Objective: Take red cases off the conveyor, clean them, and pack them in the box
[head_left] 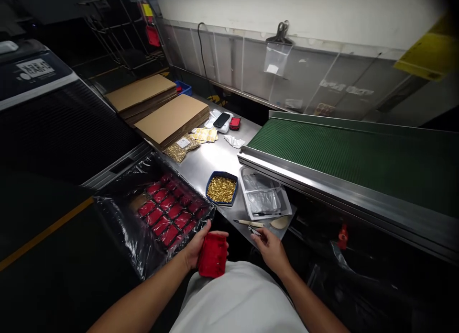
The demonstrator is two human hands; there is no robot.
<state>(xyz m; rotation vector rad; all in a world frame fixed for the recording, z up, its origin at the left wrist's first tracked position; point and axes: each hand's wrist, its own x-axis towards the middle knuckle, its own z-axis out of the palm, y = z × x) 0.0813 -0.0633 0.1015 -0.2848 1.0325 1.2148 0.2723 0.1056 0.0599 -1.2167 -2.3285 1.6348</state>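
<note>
My left hand (198,247) is closed round a red plastic part (213,254), held upright just above my lap at the table's near edge. My right hand (269,244) is beside it, its fingers pinched on a small metal tool (254,231) whose tip rests on the table edge. A blue tray of small gold pieces (221,189) sits on the steel table (215,158) just beyond both hands. To the left, a black-lined bin (118,213) holds several more red parts (168,211) in rows.
A clear plastic tray (263,196) with a pen, a knife-like tool (249,223) and a tan disc (279,222) lie by the right hand. A green conveyor belt (358,156) runs on the right. Cardboard stacks (172,118), a phone (221,119) and bagged gold pieces (179,150) sit farther back.
</note>
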